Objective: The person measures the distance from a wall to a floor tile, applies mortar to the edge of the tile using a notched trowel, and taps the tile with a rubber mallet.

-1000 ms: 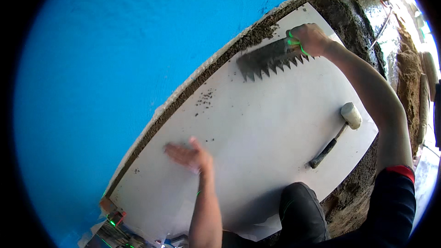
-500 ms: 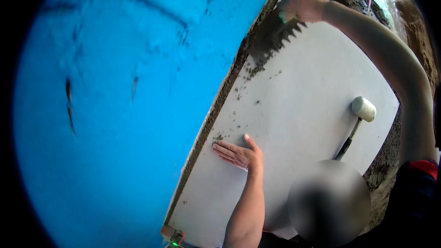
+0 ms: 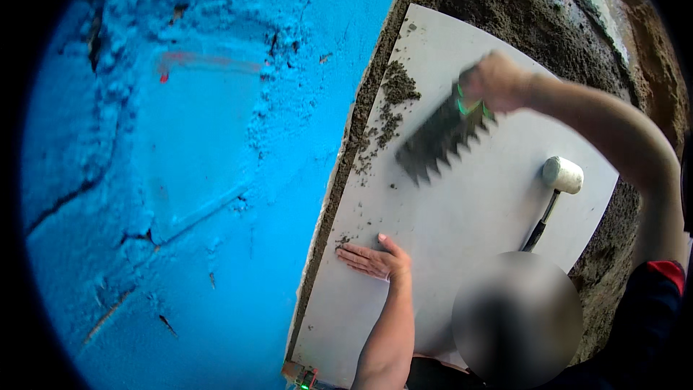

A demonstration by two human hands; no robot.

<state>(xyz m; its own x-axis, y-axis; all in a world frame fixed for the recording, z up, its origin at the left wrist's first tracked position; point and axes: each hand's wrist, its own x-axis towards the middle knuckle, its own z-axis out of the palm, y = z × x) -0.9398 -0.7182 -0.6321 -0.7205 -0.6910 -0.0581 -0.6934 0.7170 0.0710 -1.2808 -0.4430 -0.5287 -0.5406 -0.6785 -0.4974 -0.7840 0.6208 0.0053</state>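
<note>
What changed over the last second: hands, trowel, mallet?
The right hand has swept the notched trowel from the tile's far edge in over the white tile, next to mortar crumbs near the blue wall. The left hand went from raised to flat on the tile by the wall-side edge. Nothing was let go. The white rubber mallet stayed on the tile.

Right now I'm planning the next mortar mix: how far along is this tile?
Done: the white tile lies on the mortar bed. In hand: right hand holds the notched trowel above mortar crumbs; left hand presses flat. Left: crumbs remain; the rubber mallet lies unused.
</note>
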